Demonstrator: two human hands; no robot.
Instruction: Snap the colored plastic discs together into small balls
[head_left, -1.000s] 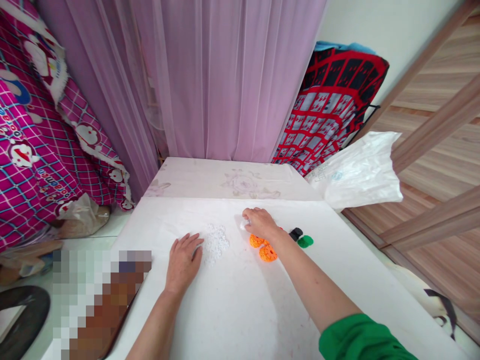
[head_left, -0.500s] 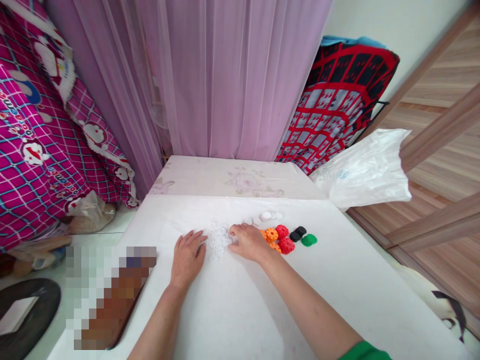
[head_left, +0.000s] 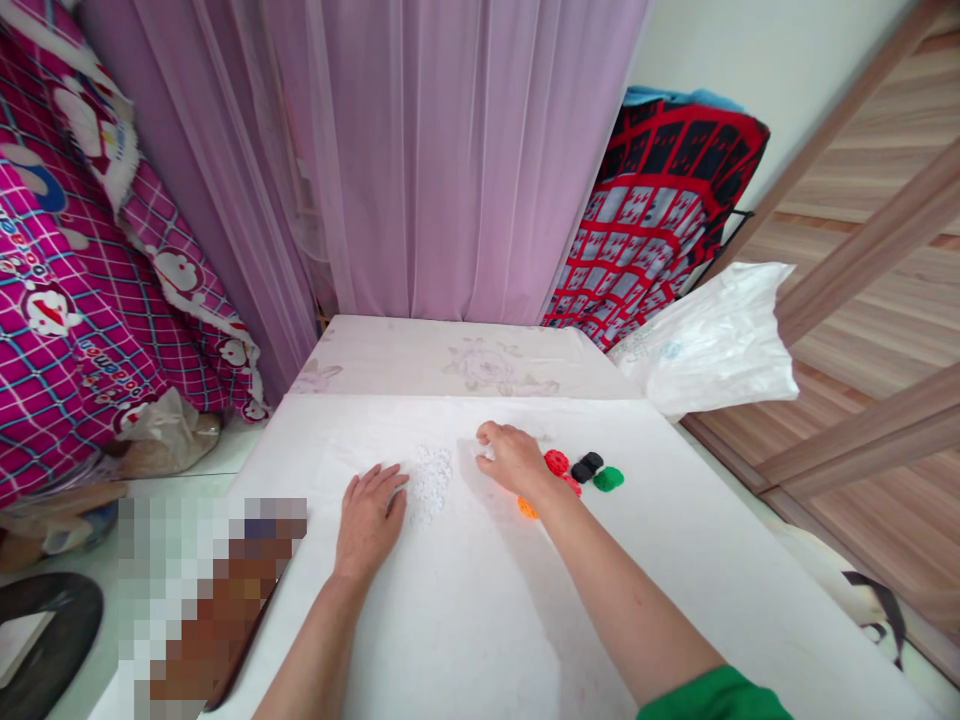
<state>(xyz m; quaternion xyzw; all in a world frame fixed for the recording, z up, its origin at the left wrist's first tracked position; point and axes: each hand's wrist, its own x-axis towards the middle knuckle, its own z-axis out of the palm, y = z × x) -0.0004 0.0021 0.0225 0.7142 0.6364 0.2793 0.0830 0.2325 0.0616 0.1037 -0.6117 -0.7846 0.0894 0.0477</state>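
A loose pile of small white pieces (head_left: 430, 485) lies on the white tabletop. My left hand (head_left: 369, 520) rests flat just left of the pile, fingers spread, holding nothing. Right of the pile, over the table, my right hand (head_left: 514, 458) has its thumb and fingers curled around some whitish pieces (head_left: 482, 451), too small to make out fully. Beyond its wrist lie notched plastic discs: red discs (head_left: 556, 462), black discs (head_left: 586, 467), a green disc (head_left: 608, 479) and an orange disc (head_left: 528, 507). My right hand and forearm hide part of this group.
A dark-edged object, blurred by pixels (head_left: 225, 610), lies along the table's left edge. A white plastic bag (head_left: 720, 340) hangs at the right far corner. Purple curtains (head_left: 450, 160) stand behind the floral-patterned far strip (head_left: 397, 355). A round dark stool (head_left: 75, 630) is at lower left.
My right hand has moved right and slightly away from me, off the white pile and toward the coloured discs. It now covers most orange discs. My left hand stays beside the pile.
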